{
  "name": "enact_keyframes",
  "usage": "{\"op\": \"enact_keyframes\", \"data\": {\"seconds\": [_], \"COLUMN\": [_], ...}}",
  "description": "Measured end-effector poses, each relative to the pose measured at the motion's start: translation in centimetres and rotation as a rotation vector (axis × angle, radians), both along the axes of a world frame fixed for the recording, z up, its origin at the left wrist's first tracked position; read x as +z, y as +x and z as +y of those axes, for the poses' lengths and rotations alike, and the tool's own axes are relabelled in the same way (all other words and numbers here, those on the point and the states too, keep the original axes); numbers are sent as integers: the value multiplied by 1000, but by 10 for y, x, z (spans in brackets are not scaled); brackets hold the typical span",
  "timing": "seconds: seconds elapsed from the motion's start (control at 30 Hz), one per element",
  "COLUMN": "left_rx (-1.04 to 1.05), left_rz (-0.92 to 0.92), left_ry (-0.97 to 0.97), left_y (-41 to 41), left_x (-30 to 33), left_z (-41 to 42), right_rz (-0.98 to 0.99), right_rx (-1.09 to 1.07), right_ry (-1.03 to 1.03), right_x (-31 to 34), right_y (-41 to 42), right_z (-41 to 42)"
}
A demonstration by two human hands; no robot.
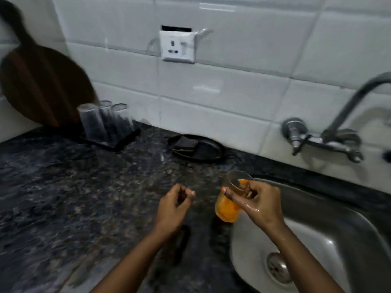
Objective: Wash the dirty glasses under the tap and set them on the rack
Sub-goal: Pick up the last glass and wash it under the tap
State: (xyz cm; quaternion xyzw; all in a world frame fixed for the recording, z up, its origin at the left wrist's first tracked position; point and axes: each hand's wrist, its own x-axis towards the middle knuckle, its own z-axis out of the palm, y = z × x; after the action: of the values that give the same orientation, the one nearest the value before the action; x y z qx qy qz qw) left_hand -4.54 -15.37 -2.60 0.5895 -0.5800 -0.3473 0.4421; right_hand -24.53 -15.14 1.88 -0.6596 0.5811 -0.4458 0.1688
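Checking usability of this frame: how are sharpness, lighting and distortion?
Head view: motion blur smears the rack glasses and tap; dim, bluish light with glare on the wall tiles; wide-angle lens bends the tile lines; the held glass stays readable.

Four glasses [230, 197], two hands [261, 205], one tap [338, 132].

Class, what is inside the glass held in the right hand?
The glass, gripped by the right hand, holds orange residue low down. Fingers cover part of its wall; what lies behind them cannot be seen.

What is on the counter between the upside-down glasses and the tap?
In the head view, a dark round plate holding a dark square sponge lies between the upturned clear glasses and the metal wall tap.
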Motion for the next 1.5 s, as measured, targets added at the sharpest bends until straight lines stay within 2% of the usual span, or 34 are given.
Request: {"op": "enact_keyframes", "data": {"seconds": [0.07,0.17,0.3,0.47,0.67,0.77,0.83,0.9,0.93,1.07,1.17,1.23,1.33,1.5], "left_rx": [-80,-217,-215,-179,21,99,70,24,26,-3,-43,-74,-141,-265], "left_rz": [-5,-112,-187,-447,-462,-644,-707,-653,-546,192,447,459,359,117], "left_ry": [16,3,-57,-64,21,-43,-135,-171,-150,113,298,320,322,538], "left_y": [-45,-112,-185,-258,-291,-281,-274,-271,-271,-278,-277,-274,-262,-234], "left_x": [0,10,39,69,87,91,87,82,81,79,82,79,52,-7], "left_z": [3,-6,-52,-90,-108,-111,-118,-126,-128,-121,-114,-108,-85,-30], "right_rz": [-3,-34,-8,17,7,-10,-10,-13,-16,-41,-82,-132,-179,-336], "right_rx": [-90,-223,-259,-201,-139,-117,-111,-115,-120,-141,-155,-156,-150,-133], "right_ry": [-4,-23,-67,-96,-193,-185,-182,-181,-175,-147,-140,-115,-69,-8], "right_x": [7,21,30,38,52,53,52,49,48,45,44,41,31,10], "right_y": [-56,-132,-190,-215,-221,-223,-224,-223,-221,-217,-214,-213,-212,-208], "right_z": [11,29,36,20,6,5,4,3,2,-1,-1,1,5,17]}}
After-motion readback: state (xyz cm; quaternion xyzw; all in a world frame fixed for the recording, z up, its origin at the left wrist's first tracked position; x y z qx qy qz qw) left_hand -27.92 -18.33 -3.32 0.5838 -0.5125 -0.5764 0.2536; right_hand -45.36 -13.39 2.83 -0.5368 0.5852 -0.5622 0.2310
